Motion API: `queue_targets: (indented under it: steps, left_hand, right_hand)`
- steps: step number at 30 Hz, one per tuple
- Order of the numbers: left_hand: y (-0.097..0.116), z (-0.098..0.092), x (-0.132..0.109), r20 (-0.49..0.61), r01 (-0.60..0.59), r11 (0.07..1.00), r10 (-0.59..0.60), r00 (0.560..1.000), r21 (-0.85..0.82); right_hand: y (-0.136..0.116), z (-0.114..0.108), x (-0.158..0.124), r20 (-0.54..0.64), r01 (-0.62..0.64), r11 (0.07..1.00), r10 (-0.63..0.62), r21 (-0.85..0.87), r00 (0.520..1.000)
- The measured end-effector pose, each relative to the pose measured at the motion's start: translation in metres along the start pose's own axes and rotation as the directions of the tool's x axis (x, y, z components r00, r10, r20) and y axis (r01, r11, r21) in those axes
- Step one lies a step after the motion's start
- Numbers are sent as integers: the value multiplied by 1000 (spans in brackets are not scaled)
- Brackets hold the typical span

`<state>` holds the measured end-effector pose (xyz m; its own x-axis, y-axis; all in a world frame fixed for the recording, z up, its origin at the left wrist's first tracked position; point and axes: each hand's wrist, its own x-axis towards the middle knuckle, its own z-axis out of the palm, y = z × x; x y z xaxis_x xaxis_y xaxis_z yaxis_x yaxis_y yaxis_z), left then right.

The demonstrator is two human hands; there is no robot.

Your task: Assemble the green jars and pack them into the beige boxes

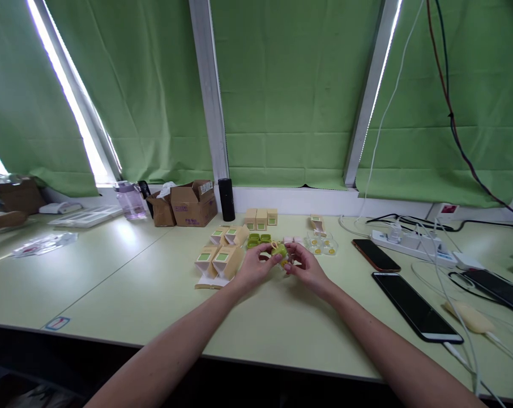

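In the head view, both hands meet above the middle of the table. My left hand (256, 264) is closed on a small green case (278, 249) with a pale yellow loop on top. My right hand (309, 268) pinches a clear piece with a yellow centre (285, 262), held against the green case; the fingers partly cover it. Just behind the hands lie several small green cases (259, 238) and pale pink blocks (291, 239). Several clear round pieces with yellow centres (321, 243) lie to the right. Left of my left hand stand open beige boxes with green windows (226, 259).
Beige boxes (261, 218) stand further back, and one open beige box (317, 225) is at right. A black cylinder (226, 199), cardboard boxes (193, 203) and a purple bottle (130, 200) line the back left. Phones (417, 306), cables and a power strip (411, 246) occupy the right.
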<state>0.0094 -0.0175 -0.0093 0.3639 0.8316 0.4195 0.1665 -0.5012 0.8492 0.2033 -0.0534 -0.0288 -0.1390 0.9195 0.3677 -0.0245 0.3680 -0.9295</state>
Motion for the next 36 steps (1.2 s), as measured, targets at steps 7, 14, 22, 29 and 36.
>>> queue_targets:
  steps: [7,14,22,29,36]
  left_hand:
    - [1,1,-1,-33,-16,999,17,999,48]
    - [3,0,0,-69,-8,1000,8,998,-3]
    - [9,-1,-7,-15,-90,996,90,996,-29]
    - [6,6,-8,-35,-120,991,122,992,66]
    - [-1,5,-5,-94,-124,989,132,987,84]
  right_hand:
    - [-9,2,-4,14,95,992,-94,-79,995]
    - [-12,6,-3,-7,90,994,-89,68,996]
    - [-14,5,-1,-53,116,987,-111,109,992]
    - [-12,5,-2,-39,124,988,-121,95,992]
    - [-10,5,1,-43,104,982,-98,158,994]
